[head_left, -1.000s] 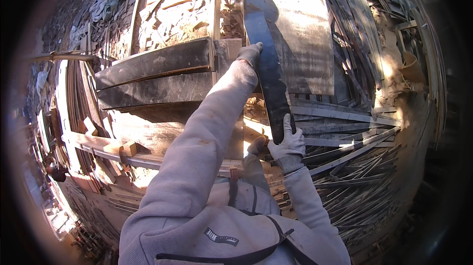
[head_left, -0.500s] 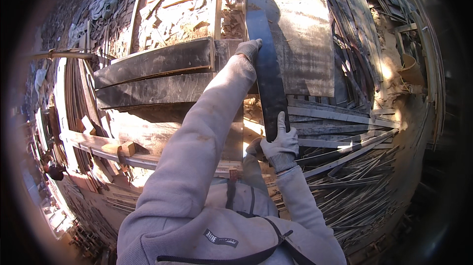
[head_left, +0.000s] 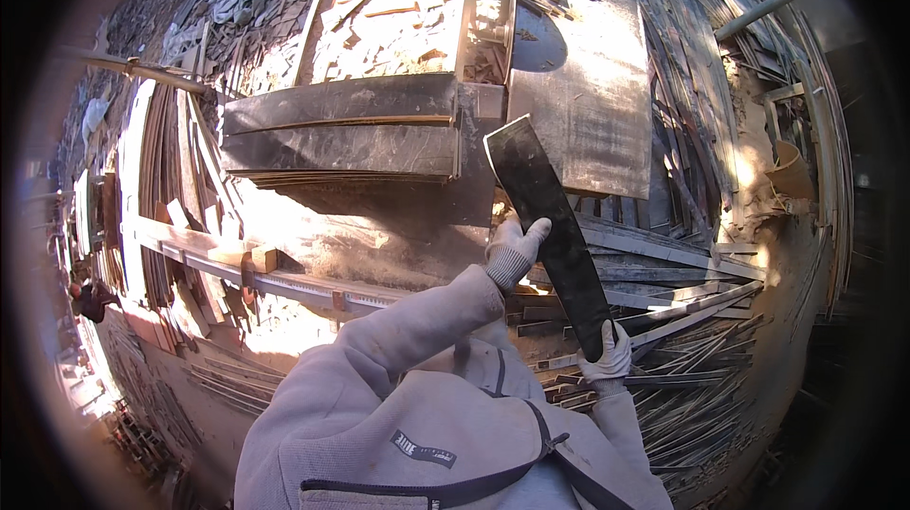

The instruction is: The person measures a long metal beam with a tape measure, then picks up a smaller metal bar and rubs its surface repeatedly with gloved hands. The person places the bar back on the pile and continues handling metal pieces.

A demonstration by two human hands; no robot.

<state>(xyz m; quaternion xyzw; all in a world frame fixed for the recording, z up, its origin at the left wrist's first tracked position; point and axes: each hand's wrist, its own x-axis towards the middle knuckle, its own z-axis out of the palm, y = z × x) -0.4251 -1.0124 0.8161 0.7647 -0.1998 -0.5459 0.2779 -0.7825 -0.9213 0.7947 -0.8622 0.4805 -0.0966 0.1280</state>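
A long dark board (head_left: 555, 226), flat and black-faced with a pale cut end, slants across in front of me. My left hand (head_left: 518, 243), in a light work glove, grips its left edge around the middle, thumb over the face. Wrapped around the board's near end is my right hand (head_left: 607, 355), gloved as well; its fingers partly hide behind the board. Left of the board, a stack of similar black-faced boards (head_left: 341, 145) lies on the work table (head_left: 379, 249). Neither hand touches the stack.
A large worn panel (head_left: 592, 83) lies beyond the board. Grey strips (head_left: 664, 240) and thin offcuts (head_left: 682, 415) spread at the right. Along the table's near side runs a metal rail (head_left: 313, 289) with a measuring scale. Wood scraps (head_left: 389, 17) pile up at the back. Another person (head_left: 92, 301) shows far left.
The board has come toward me and to the right, off the large panel, with both hands on it. My left arm has drawn back and bent. The view has shifted slightly.
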